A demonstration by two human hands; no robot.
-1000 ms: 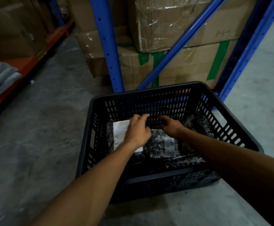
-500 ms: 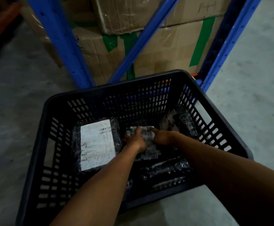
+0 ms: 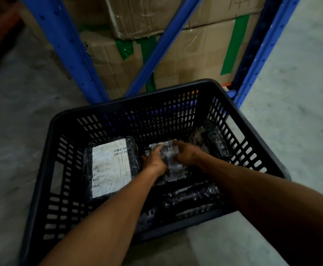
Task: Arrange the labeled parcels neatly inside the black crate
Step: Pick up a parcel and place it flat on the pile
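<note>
The black slatted crate [image 3: 60, 120] sits on the concrete floor in front of me. On its bottom left lies a black-wrapped parcel with a large white label [image 3: 110, 166], label up. In the crate's middle, my left hand [image 3: 154, 160] and my right hand [image 3: 187, 152] both grip a smaller wrapped parcel with a white label [image 3: 168, 152], one hand on each side. Another dark wrapped parcel [image 3: 215, 141] leans against the right wall. More dark parcels [image 3: 191, 194] lie along the near side, partly under my forearms.
Blue rack uprights [image 3: 64, 48] and a diagonal brace [image 3: 162, 45] stand just behind the crate, with taped cardboard boxes [image 3: 195, 54] stacked behind them. Grey concrete floor [image 3: 300, 93] extends to the right and left of the crate.
The view has dropped closer over the crate. Both hands moved off the left parcel to the middle and closed around the smaller labeled parcel, leaving the big white label uncovered.
</note>
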